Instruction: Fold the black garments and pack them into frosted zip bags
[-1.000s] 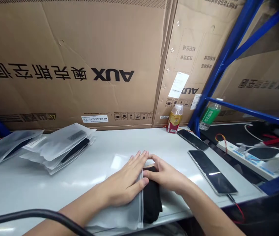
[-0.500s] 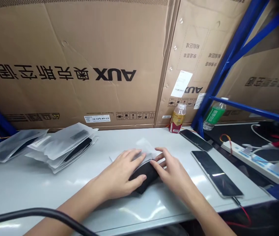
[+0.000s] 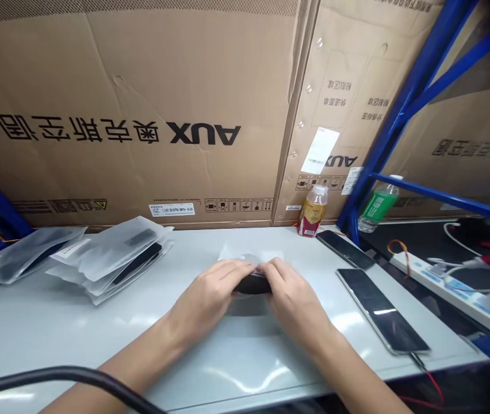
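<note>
Half a second ago the rounded black bundle (image 3: 251,285) in its frosted plastic bag (image 3: 229,253) sat slanted; now it's squared up, left hand (image 3: 210,293) clasping one end, right hand (image 3: 293,293) the other, on or just above the glossy white tabletop (image 3: 98,339).

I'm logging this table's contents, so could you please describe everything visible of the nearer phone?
The phone has a dark, glossy screen with a pale rim and a bright reflection. It lies screen up, aslant, on the pale table, right of the right hand; a cable joins its near end.
</note>
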`<state>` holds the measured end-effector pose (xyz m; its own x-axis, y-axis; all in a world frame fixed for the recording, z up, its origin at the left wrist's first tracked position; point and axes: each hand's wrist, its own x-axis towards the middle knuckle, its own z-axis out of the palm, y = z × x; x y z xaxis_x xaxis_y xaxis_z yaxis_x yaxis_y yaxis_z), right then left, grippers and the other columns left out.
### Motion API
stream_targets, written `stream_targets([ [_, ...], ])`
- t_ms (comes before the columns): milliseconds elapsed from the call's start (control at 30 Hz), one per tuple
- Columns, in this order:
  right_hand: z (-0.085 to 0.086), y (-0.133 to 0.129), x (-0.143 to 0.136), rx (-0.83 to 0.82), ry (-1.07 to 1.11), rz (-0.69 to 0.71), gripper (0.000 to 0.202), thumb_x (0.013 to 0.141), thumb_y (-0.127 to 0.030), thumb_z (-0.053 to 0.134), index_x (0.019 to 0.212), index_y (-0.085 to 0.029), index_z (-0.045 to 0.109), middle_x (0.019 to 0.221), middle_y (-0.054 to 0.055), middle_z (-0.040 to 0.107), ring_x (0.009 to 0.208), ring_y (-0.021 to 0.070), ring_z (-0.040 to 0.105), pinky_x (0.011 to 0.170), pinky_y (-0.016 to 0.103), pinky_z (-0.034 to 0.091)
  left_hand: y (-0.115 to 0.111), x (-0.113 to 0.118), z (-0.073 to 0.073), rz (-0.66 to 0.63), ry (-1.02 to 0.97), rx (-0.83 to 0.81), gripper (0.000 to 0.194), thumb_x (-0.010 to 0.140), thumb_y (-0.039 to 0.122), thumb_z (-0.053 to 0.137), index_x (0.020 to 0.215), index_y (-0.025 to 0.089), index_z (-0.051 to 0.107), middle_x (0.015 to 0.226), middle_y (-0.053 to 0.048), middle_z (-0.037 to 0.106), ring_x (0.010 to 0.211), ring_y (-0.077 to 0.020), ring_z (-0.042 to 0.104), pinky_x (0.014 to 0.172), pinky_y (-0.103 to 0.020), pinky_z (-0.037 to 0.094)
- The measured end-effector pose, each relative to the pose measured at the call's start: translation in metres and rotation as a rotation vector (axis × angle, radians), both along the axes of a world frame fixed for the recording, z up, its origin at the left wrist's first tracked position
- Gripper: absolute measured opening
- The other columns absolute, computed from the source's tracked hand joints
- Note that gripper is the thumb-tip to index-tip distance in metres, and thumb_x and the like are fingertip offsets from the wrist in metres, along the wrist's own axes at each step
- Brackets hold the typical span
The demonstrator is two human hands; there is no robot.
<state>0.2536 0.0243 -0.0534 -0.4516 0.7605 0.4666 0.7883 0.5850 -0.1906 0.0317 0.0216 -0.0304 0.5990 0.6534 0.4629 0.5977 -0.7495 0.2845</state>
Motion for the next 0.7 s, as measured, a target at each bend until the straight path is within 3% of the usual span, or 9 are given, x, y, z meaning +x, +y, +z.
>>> stream_targets([
  [100,0.002,0.001,-0.001,-0.003,-0.009,-0.038,0.043,0.079,0.009,0.042,0.106,-0.021,0.059,0.099,0.009,0.064,0.088,0.0262,0.061,0.077,0.037,0.05,0.003,-0.001,-0.002,0.037,0.002,-0.049,0.047,0.095,0.008,0.056,0.141,0.022,0.056,0.144,-0.008,0.064,0.134,-0.0278,0.06,0.116,-0.047,0.051],
  [200,0.001,0.005,-0.002,-0.015,-0.015,-0.049,0.041,0.072,0.01,0.046,0.096,-0.023,0.055,0.096,0.006,0.063,0.086,0.0252,0.06,0.075,0.035,0.049,0.009,-0.003,-0.007,0.067,0.007,-0.179,0.06,0.087,0.018,0.074,0.144,0.026,0.055,0.147,-0.009,0.061,0.13,-0.0309,0.062,0.111,-0.048,0.053],
  [433,0.0,0.011,-0.001,-0.06,0.067,-0.094,0.034,0.077,0.001,0.056,0.101,-0.024,0.053,0.101,0.006,0.063,0.091,0.0263,0.059,0.08,0.036,0.046,0.013,-0.007,-0.001,0.171,-0.194,-0.229,0.045,0.088,0.009,0.054,0.126,0.029,0.069,0.12,-0.002,0.07,0.107,-0.0236,0.07,0.092,-0.035,0.057],
  [533,-0.007,0.012,0.003,-0.107,0.126,-0.101,0.034,0.078,-0.002,0.057,0.104,-0.024,0.054,0.105,0.007,0.063,0.096,0.0267,0.058,0.082,0.036,0.048,0.012,-0.007,0.002,0.244,-0.123,-0.212,0.035,0.087,0.013,0.058,0.118,0.026,0.069,0.113,-0.004,0.069,0.102,-0.0248,0.07,0.085,-0.036,0.057],
  [700,-0.019,0.008,0.001,-0.141,0.251,-0.129,0.032,0.078,-0.011,0.062,0.106,-0.025,0.055,0.11,0.007,0.06,0.103,0.0288,0.058,0.087,0.04,0.05,0.009,-0.001,0.004,0.247,0.017,-0.154,0.036,0.085,0.034,0.074,0.118,0.024,0.063,0.12,-0.007,0.067,0.112,-0.0332,0.065,0.092,-0.044,0.054],
])
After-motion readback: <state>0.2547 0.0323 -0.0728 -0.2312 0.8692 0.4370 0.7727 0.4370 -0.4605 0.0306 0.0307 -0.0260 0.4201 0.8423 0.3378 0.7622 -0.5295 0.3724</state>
